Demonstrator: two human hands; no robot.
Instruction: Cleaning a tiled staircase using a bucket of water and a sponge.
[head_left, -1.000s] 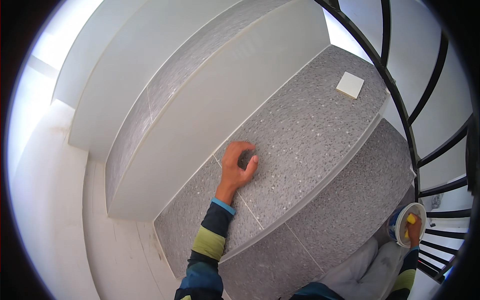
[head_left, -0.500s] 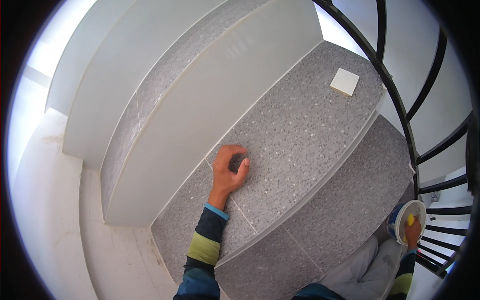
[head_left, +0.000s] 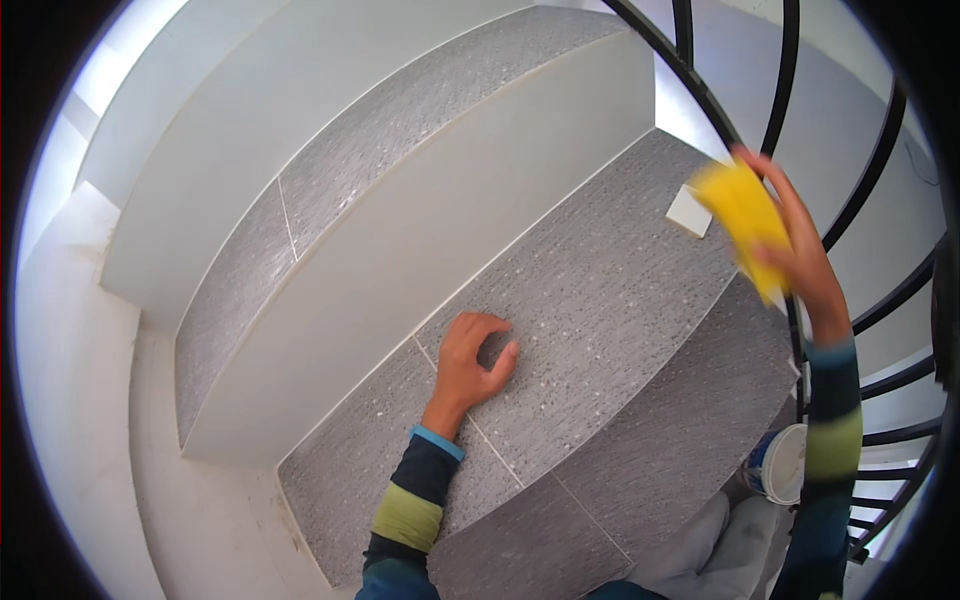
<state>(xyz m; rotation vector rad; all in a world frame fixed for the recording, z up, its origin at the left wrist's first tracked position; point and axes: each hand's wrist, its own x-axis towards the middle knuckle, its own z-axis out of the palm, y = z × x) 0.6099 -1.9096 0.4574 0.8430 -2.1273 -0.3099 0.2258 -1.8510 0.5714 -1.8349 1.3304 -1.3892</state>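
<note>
My right hand (head_left: 808, 262) grips a yellow sponge (head_left: 745, 215), blurred by motion, in front of the black railing at the right. Beyond the sponge, a small white square tile piece (head_left: 688, 213) lies on the far end of the speckled grey stair tread (head_left: 590, 290), partly covered by the sponge. On the same tread rests my left hand (head_left: 472, 368), with its fingers curved and thumb apart, holding nothing. A white bucket (head_left: 783, 465) with a blue side stands low at the right, partly behind my right sleeve.
A black metal railing (head_left: 690, 75) curves along the right side. A pale riser (head_left: 440, 220) climbs to a higher grey tread (head_left: 340, 140) at the left. A lower tread (head_left: 650, 430) lies nearer me, beside my knees in grey trousers (head_left: 690, 550).
My right hand has come up out of the bucket with the yellow sponge and moved toward the tread's far end. My left hand stays on the tread; the view has shifted slightly.
</note>
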